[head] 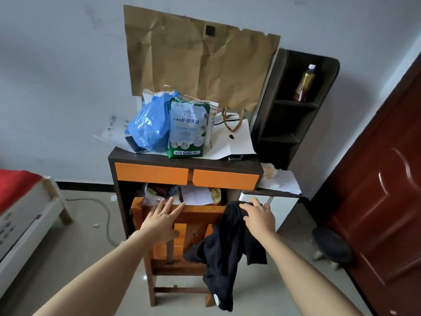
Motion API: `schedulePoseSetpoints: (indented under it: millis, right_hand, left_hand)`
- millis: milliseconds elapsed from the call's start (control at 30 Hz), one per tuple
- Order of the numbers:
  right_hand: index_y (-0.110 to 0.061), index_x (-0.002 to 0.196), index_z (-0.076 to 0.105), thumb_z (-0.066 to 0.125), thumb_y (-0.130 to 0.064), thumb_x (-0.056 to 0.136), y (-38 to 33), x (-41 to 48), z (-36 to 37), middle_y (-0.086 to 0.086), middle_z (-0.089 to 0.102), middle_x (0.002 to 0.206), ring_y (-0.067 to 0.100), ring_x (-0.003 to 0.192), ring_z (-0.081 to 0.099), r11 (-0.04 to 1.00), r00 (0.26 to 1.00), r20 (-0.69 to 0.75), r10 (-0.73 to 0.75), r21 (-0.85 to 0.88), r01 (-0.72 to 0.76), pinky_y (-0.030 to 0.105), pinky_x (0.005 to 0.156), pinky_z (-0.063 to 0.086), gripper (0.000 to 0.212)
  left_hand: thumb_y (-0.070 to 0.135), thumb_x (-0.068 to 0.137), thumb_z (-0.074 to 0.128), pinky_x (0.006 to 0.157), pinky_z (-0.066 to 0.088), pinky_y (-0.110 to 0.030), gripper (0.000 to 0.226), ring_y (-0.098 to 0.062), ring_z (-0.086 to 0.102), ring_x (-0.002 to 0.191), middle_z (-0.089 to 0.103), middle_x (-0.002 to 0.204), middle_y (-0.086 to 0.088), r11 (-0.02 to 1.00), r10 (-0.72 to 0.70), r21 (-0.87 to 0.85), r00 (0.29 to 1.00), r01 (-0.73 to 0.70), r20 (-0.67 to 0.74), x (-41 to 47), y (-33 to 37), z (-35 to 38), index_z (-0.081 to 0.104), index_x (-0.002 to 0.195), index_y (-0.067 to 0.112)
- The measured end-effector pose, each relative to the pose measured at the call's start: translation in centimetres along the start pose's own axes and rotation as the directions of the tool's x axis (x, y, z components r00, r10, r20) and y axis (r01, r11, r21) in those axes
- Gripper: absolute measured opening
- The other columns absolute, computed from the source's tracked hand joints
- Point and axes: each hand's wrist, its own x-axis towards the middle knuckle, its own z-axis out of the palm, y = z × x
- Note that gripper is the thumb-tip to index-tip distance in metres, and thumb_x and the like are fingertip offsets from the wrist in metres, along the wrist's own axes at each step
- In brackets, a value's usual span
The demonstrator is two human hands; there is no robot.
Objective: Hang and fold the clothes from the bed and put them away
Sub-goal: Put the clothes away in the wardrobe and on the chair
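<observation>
Now left fingers (pixel 165 207) spread on chair (pixel 196 215); right fingers (pixel 255 205) clutch garment (pixel 227 242); desk (pixel 225 179) behind.

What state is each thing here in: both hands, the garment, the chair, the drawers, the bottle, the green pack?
chair: upright, facing the desk.
black garment: unfolded, hanging down over the chair back.
left hand: open, fingers spread at the chair's top rail.
right hand: grips the black garment's top.
orange drawers: both shut.
bottle: upright on the top shelf.
green pack: standing on the desk.
</observation>
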Motion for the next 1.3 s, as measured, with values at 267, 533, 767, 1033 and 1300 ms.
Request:
schedulePoseSetpoints:
  millis: [267,533,767,1033,1300]
  right_hand:
    - [-0.028,0.125,0.058,0.043,-0.010,0.095,0.1,0.1,-0.4,-0.007,0.054,0.125,0.026,0.104,0.050,0.998,0.997,-0.051,-0.059,-0.026,0.058,0.027,0.073,0.039,0.038]
    - [-0.030,0.107,0.067,0.044,-0.018,0.097,-0.1,2.4,-4.4,-0.003,0.068,0.108,0.023,0.099,0.061,0.991,0.989,-0.071,-0.130,-0.038,0.128,0.026,0.068,0.041,0.028]
    - [-0.009,0.104,0.071,0.057,-0.010,0.091,-3.7,3.9,-11.7,0.006,0.068,0.111,0.022,0.108,0.059,0.781,0.930,-0.324,-0.171,0.531,0.328,0.029,0.092,0.044,0.019]
    - [-0.008,0.101,0.070,0.059,-0.005,0.089,-7.4,3.4,-14.2,-0.003,0.064,0.097,0.006,0.094,0.054,0.591,0.889,-0.354,-0.291,0.665,0.457,0.012,0.080,0.037,0.017]
    - [-0.025,0.078,0.067,0.061,0.002,0.085,-12.4,0.8,-16.1,-0.017,0.065,0.081,-0.010,0.080,0.060,0.198,0.790,-0.399,-0.465,0.823,0.532,0.004,0.079,0.043,0.029]
  left_hand:
    - [0.041,0.090,0.053,0.116,0.001,-0.044,0.083,-0.024,-0.018,0.144,-0.017,0.158,0.000,0.998,-0.014,-0.053,1.000,0.014,-0.009,0.2,-0.1,0.1,-0.006,0.149,0.040]
    - [0.038,0.089,0.053,0.116,0.000,-0.044,0.080,-0.021,-0.016,0.145,-0.014,0.158,0.003,0.991,-0.042,-0.126,0.999,0.042,0.003,0.1,0.2,-0.4,0.000,0.149,0.042]
    - [0.040,0.089,0.055,0.116,-0.001,-0.045,0.077,-0.019,-0.014,0.145,-0.010,0.159,0.005,0.971,-0.054,-0.231,0.998,0.061,0.033,0.2,0.0,-0.8,0.006,0.149,0.043]
    - [0.040,0.075,0.076,0.117,0.018,-0.042,0.091,-0.020,0.016,0.144,0.017,0.157,-0.002,0.772,-0.043,-0.634,0.994,-0.030,-0.100,-1.3,-0.9,-1.0,0.025,0.148,0.023]
    - [0.029,0.070,0.080,0.090,0.048,-0.016,0.094,-0.012,0.054,0.119,0.048,0.134,-0.008,0.308,-0.159,-0.935,0.959,-0.178,-0.235,-4.4,0.3,-1.7,0.027,0.145,0.010]
